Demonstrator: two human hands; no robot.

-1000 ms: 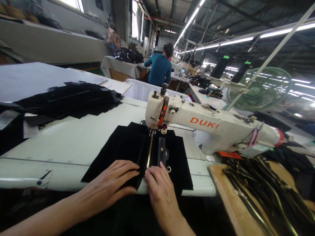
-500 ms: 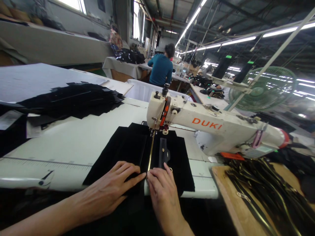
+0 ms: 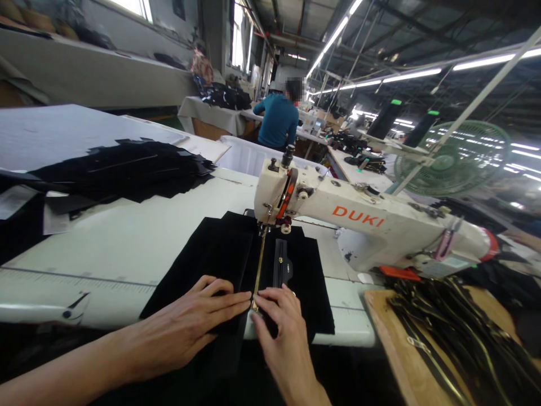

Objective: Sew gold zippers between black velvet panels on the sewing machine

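Note:
Black fabric panels (image 3: 203,248) lie on the sewing machine's bed, and a gold-toothed zipper (image 3: 261,262) runs down them to the needle area. My left hand (image 3: 192,321) is open, its fingers stretched flat on the fabric with the fingertips at the zipper's left edge. On the other side, my right hand (image 3: 283,332) has its bent fingertips on the zipper's near end. Its thumb is apart from the index finger. Beside the zipper, a small black zipped piece with a gold puller (image 3: 281,262) lies on the right panel. The sewing machine (image 3: 316,203) stands over the panels' far edge.
Stacked black cut pieces (image 3: 127,169) spread across the left of the table. At right, a wooden board (image 3: 389,327) carries several gold-toothed zippers (image 3: 456,332). A green fan (image 3: 452,158) stands behind the machine. A person in a blue top (image 3: 276,121) sits farther back.
My right thumb has moved away from the index finger, showing the zipper's near end between them. My left fingers have straightened and lie closer together. The fabric has hardly moved.

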